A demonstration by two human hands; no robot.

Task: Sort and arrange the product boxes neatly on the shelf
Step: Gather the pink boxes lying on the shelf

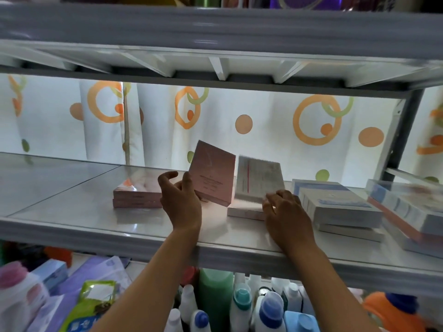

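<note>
While boxes (340, 204) crowd glossy shelf (72, 202), spotted curtain (263, 121) behind

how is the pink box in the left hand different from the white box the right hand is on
The pink box is plain pink; the white box has printed text and a red stripe. The pink box is tilted, lifted off the shelf by the left hand; the white box leans upright, touched by the right hand. Both are flat cartons.

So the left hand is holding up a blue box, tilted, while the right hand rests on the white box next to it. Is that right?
Not quite: the head view shows that the tilted flat cardboard box in the left hand is pink, not blue. The blue-and-white boxes lie stacked further right. The right hand does rest on the white box beside it.
</note>
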